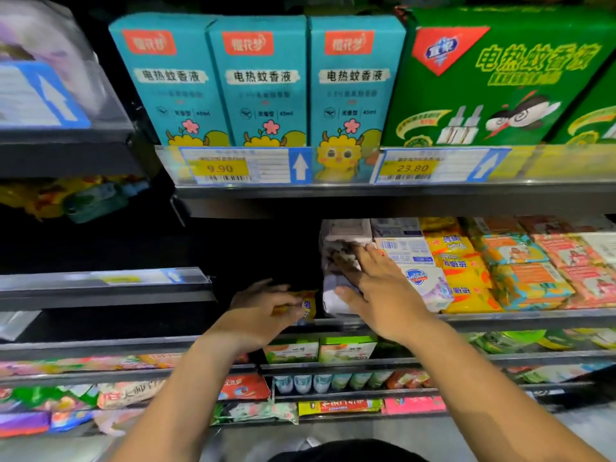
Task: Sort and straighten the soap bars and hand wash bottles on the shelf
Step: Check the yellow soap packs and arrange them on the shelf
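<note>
Fingers (368, 260) splayed, right hand (383, 295) presses soaps (346, 230); left hand (263, 308) grips yellow soap (308, 305).

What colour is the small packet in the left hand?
The small soft packet held by the left hand is yellow; head view, somewhat blurred.

Teal boxes (260, 81) with pink flowers; green box (500, 81); yellow soap packs (466, 275); orange-and-teal packs (523, 275); white-lilac soap bar (430, 288).
</note>
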